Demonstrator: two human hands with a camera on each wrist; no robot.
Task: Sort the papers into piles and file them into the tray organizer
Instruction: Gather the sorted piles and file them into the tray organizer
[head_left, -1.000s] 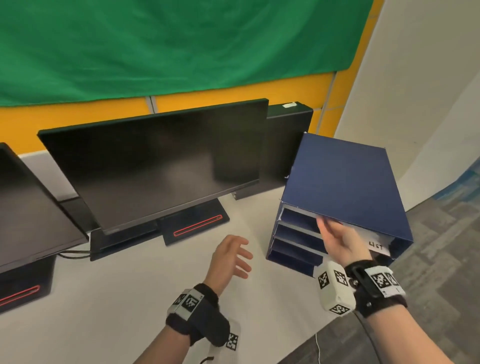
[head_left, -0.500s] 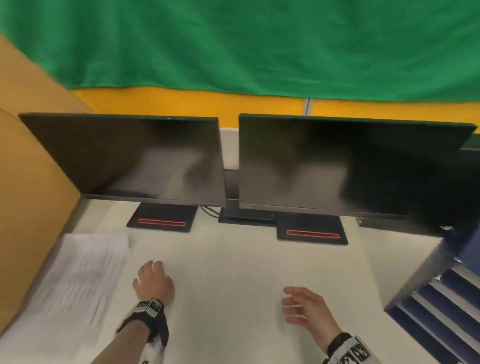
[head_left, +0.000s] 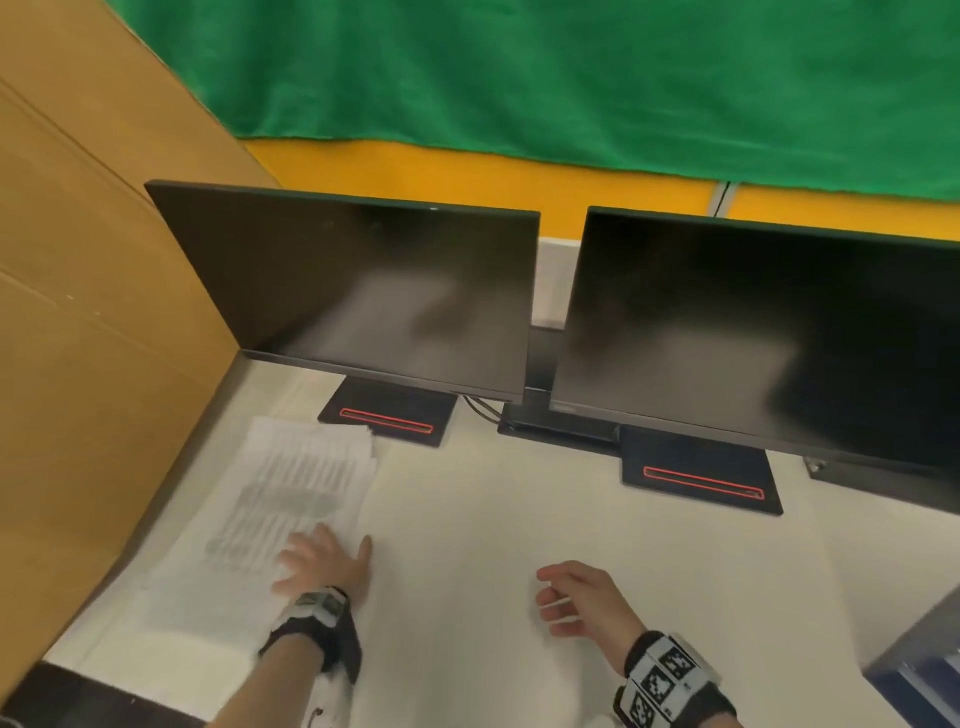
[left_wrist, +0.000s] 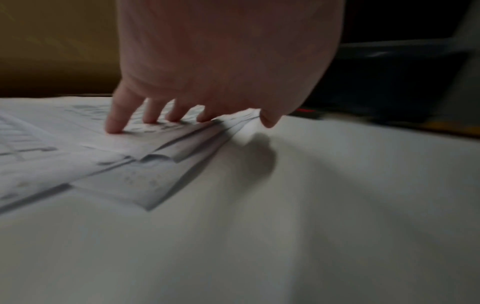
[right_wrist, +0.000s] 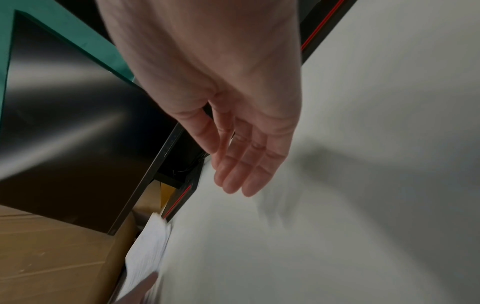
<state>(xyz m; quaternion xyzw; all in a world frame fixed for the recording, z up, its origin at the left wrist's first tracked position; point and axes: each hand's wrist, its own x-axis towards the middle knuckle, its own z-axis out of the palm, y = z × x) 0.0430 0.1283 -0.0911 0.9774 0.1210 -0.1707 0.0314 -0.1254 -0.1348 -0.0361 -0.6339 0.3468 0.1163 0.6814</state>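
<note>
The papers (head_left: 270, 514) lie along the table's (head_left: 493, 545) left edge, against the cardboard wall. My left hand (head_left: 324, 564) presses straight fingertips (left_wrist: 114, 127) on their near right corner, thumb off the edge. I should peel just the top sheet; my right hand (head_left: 576, 597), loosely curled and holding nothing, can take it.

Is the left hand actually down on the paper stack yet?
Touching. In the left wrist view the left hand has its fingers pressed onto the top sheet of the paper stack, with no gap beneath them.

Dim, motion-blurred wrist views, soft shadows on the desk (left_wrist: 337, 205), wide-angle bending at edges.
</note>
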